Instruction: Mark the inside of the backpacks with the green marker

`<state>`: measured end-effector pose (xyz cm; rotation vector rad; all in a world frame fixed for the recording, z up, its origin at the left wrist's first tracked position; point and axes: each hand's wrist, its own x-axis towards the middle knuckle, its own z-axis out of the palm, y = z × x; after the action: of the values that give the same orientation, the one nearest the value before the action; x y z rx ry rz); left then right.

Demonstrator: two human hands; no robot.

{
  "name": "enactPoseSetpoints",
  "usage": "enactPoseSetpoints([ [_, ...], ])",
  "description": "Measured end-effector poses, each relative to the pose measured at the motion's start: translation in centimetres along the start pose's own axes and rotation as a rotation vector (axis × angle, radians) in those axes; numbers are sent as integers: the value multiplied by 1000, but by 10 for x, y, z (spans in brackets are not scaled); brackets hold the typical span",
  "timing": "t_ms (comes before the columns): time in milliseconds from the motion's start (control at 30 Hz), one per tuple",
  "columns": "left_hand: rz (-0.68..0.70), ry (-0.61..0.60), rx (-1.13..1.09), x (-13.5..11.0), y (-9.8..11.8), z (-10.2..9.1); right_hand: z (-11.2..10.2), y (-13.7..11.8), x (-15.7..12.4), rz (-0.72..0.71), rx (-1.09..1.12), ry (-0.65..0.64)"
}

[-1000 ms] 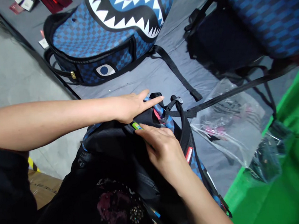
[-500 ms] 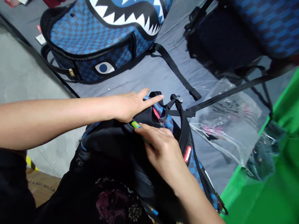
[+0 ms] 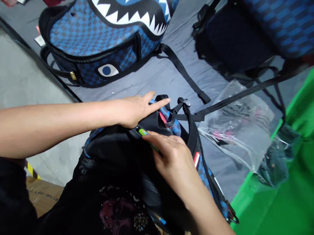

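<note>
A black backpack with blue checkered trim lies against my body at the table's near edge. My left hand rests flat on its top, fingers stretched toward the blue-and-pink carry loop. My right hand presses on the bag just below, fingers together, its fingertips pinching a small green tag or zipper pull. A red label shows on the bag's side beside my right wrist.
A blue checkered shark-mouth backpack lies at the far side of the grey table. Another blue checkered bag sits at the upper right, its black straps trailing. Clear plastic bags lie at right, beside a green surface.
Both hands stay almost where they were on the black backpack. The view has shifted slightly, and my right hand's fingertips have closed in a little on the green tag.
</note>
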<state>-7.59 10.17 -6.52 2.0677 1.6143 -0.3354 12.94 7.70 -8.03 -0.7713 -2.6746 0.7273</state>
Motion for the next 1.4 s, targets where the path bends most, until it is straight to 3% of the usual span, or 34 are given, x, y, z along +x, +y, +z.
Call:
enactPoseSetpoints([
  [1033, 53, 23, 23, 1, -11, 7, 14, -3, -4, 163, 79, 100],
  [1200, 82, 71, 26, 4, -17, 13, 12, -6, -1, 212, 146, 48],
  [1400, 83, 64, 37, 4, -17, 13, 15, -8, -2, 246, 159, 108],
])
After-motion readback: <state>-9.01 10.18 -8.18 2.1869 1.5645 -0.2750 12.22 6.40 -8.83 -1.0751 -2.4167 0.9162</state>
